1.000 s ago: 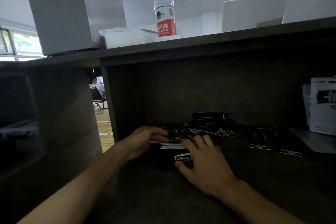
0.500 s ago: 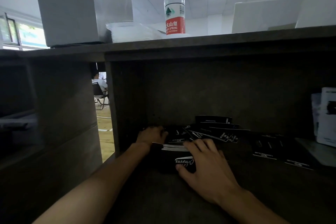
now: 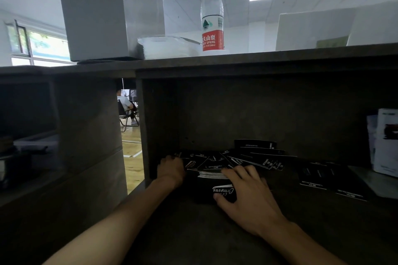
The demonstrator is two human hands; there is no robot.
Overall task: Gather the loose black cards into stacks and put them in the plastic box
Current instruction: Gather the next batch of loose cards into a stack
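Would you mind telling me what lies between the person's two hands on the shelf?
In the head view, a stack of black cards sits between the left hand and the right hand, which rests on it.

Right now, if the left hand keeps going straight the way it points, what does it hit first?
Likely the loose black cards fanned just beyond the left hand; behind them stands the shelf's back wall. Depth in the dark is unclear.
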